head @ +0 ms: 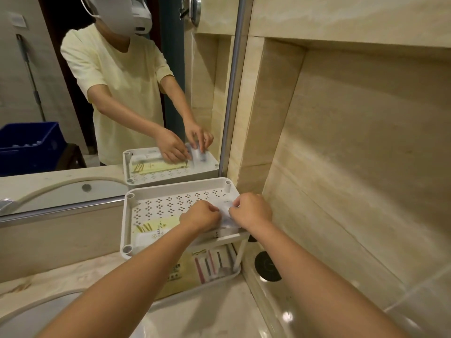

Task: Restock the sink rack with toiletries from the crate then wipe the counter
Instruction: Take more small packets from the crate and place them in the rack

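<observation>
A white two-tier sink rack (170, 191) with a perforated top shelf stands in the counter corner by the mirror. My left hand (200, 218) and my right hand (251, 211) are both over the top shelf's right side, fingers curled round small white toiletry packets (227, 219). A yellow packet (156, 226) and a white packet (146, 239) lie on the top shelf's front left. The lower shelf (214, 276) holds a yellow packet and several wrapped sticks. The blue crate (29, 145) shows only in the mirror, behind me.
The white sink basin (29, 320) curves at the bottom left. A marble counter (73, 274) runs under the rack. A black round fitting (267, 265) sits on the wall right of the rack. The mirror (109, 93) reflects a person, rack and crate.
</observation>
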### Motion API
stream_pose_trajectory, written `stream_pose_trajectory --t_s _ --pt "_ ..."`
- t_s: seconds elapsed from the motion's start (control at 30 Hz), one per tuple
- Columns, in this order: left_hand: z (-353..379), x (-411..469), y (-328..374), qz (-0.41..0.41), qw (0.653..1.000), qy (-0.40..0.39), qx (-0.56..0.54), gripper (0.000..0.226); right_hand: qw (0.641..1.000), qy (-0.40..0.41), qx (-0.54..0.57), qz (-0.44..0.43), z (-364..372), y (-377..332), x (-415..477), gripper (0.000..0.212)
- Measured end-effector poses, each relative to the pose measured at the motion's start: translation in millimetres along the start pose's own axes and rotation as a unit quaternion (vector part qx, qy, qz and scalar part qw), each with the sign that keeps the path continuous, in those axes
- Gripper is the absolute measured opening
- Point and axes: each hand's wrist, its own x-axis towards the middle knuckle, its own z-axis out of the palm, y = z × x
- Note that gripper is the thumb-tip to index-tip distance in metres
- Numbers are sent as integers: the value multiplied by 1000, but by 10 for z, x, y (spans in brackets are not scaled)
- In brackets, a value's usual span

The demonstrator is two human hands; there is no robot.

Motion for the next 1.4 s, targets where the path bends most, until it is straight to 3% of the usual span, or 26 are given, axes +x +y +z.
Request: stream_pose_trajectory --t_s 0.13,0.37,0.63,0.83,1.17,1.4 --pt "29 -27 -17 20 995 25 93 25 1000 -6 -11 2 39 22 -36 15" --pt "57 -59 -67 52 986 63 146 32 999 23 -30 -13 82 52 -102 16" --pt "-68 -229 -173 86 981 124 126 31 995 77 22 -51 90 66 -249 31" --pt "-193 -634 -364 131 978 153 52 31 988 62 76 -121 88 -170 -625 38" --pt "-647 -1648 -1164 92 968 235 15 35 973 34 112 -200 390 -888 -1557 38" --pt "-899 -2385 -1889 28 970 238 35 39 961 -33 52 -271 743 -1495 -2186 46"
